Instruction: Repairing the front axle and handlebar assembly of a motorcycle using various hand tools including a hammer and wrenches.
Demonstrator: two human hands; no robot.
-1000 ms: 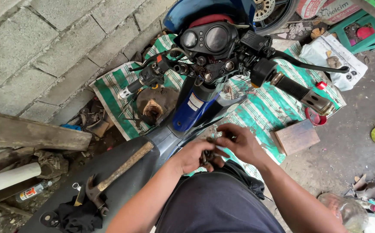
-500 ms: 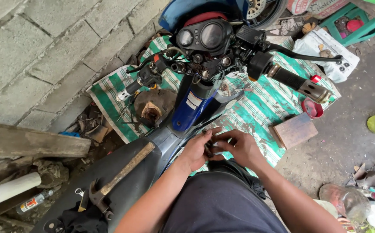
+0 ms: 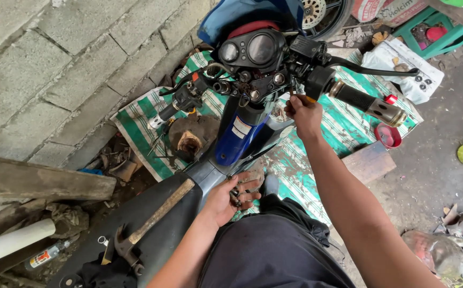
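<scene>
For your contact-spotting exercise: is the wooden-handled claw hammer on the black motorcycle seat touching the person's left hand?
Apart. The head view shows the wooden-handled claw hammer lying on the black motorcycle seat, with bare seat between its handle end and the left hand.
</scene>
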